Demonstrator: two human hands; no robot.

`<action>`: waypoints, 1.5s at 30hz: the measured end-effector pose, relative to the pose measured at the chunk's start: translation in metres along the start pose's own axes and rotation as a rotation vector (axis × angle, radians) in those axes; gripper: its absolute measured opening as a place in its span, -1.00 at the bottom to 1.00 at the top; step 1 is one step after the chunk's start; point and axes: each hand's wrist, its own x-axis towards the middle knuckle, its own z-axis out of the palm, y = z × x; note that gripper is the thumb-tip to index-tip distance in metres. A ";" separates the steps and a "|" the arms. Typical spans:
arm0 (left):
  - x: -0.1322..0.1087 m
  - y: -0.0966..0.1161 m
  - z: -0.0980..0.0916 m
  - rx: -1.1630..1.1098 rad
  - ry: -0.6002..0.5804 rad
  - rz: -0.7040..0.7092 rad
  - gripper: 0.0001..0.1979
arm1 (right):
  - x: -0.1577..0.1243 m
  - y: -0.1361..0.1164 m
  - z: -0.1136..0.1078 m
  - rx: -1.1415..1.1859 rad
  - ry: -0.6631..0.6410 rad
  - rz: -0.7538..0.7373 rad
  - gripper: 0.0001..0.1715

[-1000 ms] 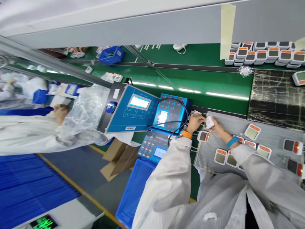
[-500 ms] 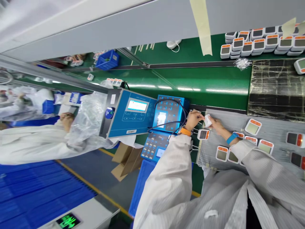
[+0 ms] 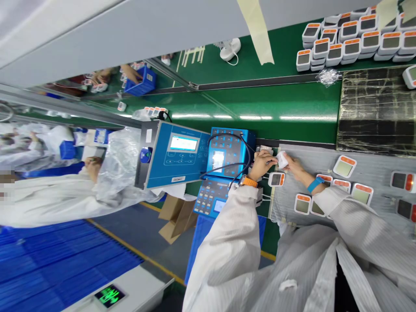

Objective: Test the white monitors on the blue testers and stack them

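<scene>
My right hand [image 3: 294, 166], with a blue wrist strap, grips a small white device [image 3: 282, 160] above the grey mat. My left hand [image 3: 263, 164], wearing an orange-banded watch, has its fingertips pinched together against the left side of that device; anything between them is too small to make out. Just below lies a white-cased display unit [image 3: 277, 179] with an orange strip, by white cables. More such units, including one display unit [image 3: 345, 167], rest on the mat around my right forearm.
Blue test instruments [image 3: 229, 151] with black cables stand left of my hands. A tape-wrapped dark block [image 3: 373, 112] lies at the right. Stacked display units [image 3: 352, 47] fill the upper shelf under a grey beam [image 3: 146, 39]. A co-worker's sleeve [image 3: 48, 195] is at far left.
The view has shifted slightly. The white device is turned a little between my hands, which stay in nearly the same place. A distant person's hand now reaches into a blue bin.
</scene>
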 end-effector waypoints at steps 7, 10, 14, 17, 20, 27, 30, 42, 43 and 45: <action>-0.005 0.008 0.004 -0.042 0.014 -0.062 -0.93 | 0.001 0.005 0.004 -0.005 0.026 -0.041 -0.50; -0.006 0.012 0.005 -0.034 0.020 -0.088 -0.91 | 0.002 0.008 0.009 -0.024 0.066 -0.077 -0.45; -0.006 0.013 0.006 -0.050 0.042 -0.115 -0.87 | 0.003 0.013 0.013 -0.095 0.119 -0.128 -0.42; -0.005 0.012 0.007 -0.072 0.057 -0.131 -0.86 | 0.005 0.016 0.014 -0.129 0.129 -0.148 -0.41; -0.003 0.010 0.007 -0.080 0.075 -0.147 -0.91 | 0.007 0.016 0.017 -0.170 0.140 -0.224 -0.49; 0.000 0.015 -0.004 0.090 -0.003 -0.017 -0.33 | -0.014 0.003 0.005 -0.491 0.046 -0.358 -0.31; 0.005 0.016 -0.003 0.140 -0.067 0.032 -0.32 | -0.044 -0.005 -0.051 -0.808 0.078 -0.560 -0.46; -0.040 0.018 -0.024 0.225 0.053 -0.079 -0.63 | -0.085 -0.022 -0.222 -1.392 0.544 -0.699 -0.24; -0.056 0.017 -0.023 0.225 0.030 -0.081 -0.74 | -0.085 -0.023 -0.217 -1.371 0.554 -0.697 -0.22; -0.086 0.014 -0.014 0.206 -0.119 -0.055 -0.82 | -0.087 -0.021 -0.198 -1.293 0.550 -0.717 -0.15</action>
